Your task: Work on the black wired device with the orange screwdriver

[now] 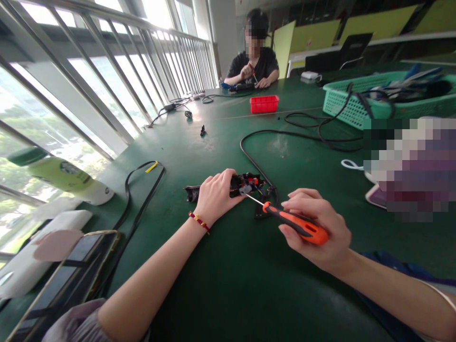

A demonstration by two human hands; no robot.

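Note:
My left hand (215, 194) is closed around an opened black corded appliance (251, 180) lying on the green table, with red and blue wires showing inside. Its exact kind cannot be made out. In my right hand (318, 225) is a screwdriver (299, 223) with an orange and black handle. The screwdriver's tip meets the near side of the appliance, beside a grey part, though whether it sits in a screw cannot be seen. A small black piece (262, 209) lies just below the appliance, partly behind the screwdriver.
A black cable (245, 137) loops across the table (228, 285). A red box (264, 104) and a green basket (342, 102) of cords stand farther back. A phone (71, 275), a black strap (142, 204) and a bottle (64, 173) lie left. Another person (253, 61) works opposite.

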